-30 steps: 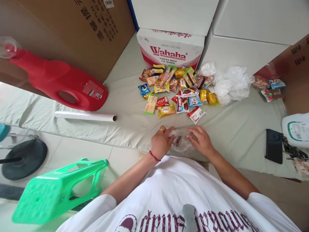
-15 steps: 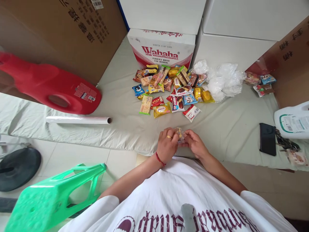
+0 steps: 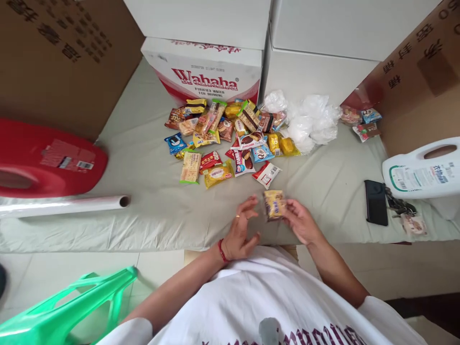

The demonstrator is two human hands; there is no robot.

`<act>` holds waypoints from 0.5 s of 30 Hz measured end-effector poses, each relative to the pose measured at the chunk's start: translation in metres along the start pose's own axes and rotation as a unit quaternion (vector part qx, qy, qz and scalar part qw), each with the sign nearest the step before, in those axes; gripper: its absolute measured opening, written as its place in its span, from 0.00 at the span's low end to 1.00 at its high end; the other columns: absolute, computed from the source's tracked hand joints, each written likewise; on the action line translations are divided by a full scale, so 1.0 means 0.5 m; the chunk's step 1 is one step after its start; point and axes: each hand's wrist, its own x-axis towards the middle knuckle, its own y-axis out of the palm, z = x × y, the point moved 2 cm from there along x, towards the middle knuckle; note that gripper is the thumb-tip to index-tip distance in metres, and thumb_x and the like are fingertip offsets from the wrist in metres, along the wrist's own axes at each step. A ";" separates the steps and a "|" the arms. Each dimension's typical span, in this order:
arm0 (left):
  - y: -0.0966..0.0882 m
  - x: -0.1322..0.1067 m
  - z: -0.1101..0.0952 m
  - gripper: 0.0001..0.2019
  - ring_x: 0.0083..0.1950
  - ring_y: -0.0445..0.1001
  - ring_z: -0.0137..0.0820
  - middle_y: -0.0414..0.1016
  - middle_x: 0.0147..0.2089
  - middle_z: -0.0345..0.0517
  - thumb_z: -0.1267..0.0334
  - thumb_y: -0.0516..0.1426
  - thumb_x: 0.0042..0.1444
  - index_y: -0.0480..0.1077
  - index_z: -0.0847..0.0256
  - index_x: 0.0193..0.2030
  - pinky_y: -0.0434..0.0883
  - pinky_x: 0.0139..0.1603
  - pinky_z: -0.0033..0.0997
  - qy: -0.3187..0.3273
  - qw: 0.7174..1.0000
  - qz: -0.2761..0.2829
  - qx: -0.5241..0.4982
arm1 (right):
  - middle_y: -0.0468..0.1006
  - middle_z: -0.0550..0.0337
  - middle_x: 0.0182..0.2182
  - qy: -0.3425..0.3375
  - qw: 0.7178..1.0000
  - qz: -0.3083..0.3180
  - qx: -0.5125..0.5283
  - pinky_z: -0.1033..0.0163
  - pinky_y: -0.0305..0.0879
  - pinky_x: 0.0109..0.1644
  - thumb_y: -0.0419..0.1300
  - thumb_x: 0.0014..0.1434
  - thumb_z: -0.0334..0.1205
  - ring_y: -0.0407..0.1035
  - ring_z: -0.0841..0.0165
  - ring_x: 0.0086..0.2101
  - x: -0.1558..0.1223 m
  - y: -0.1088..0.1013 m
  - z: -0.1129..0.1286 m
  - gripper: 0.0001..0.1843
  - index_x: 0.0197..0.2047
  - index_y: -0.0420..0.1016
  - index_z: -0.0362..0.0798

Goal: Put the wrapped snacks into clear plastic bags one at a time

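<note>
Holding a small yellow-and-brown packet (image 3: 274, 205) in the head view, my right hand (image 3: 304, 225) has its fingers narrowed on the packet's right side, over the surface (image 3: 161, 211) near its front edge. My left hand (image 3: 240, 235), fingers spread wide, sits just beside, apart. Wrapped snacks (image 3: 226, 129) lie farther back, before the Wahaha carton (image 3: 212, 72).

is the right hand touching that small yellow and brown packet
Touching. The head view shows the right hand gripping the yellow-and-brown packet by its right edge, with no gap between them.
</note>
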 end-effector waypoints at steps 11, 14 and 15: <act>-0.183 -0.132 0.094 0.08 0.60 0.75 0.44 0.70 0.55 0.56 0.70 0.56 0.61 0.69 0.59 0.47 0.76 0.59 0.50 -0.182 0.914 -0.102 0.347 | 0.66 0.65 0.26 -0.212 0.839 -0.499 -0.055 0.49 0.77 0.45 0.63 0.55 0.32 0.72 0.66 0.32 0.350 -0.384 0.302 0.19 0.26 0.54 0.54; -0.184 -0.165 0.089 0.08 0.60 0.75 0.44 0.72 0.52 0.54 0.72 0.56 0.61 0.70 0.59 0.46 0.77 0.59 0.47 -0.159 0.900 -0.101 0.393 | 0.69 0.60 0.30 -0.213 0.831 -0.507 -0.089 0.52 0.75 0.42 0.56 0.58 0.29 0.71 0.67 0.34 0.458 -0.387 0.394 0.18 0.26 0.51 0.55; -0.181 -0.171 0.087 0.09 0.61 0.76 0.44 0.72 0.51 0.53 0.73 0.57 0.60 0.70 0.58 0.45 0.77 0.59 0.46 -0.148 0.896 -0.105 0.405 | 0.70 0.58 0.33 -0.211 0.831 -0.504 -0.103 0.52 0.73 0.41 0.54 0.59 0.28 0.71 0.68 0.35 0.488 -0.384 0.422 0.17 0.27 0.51 0.55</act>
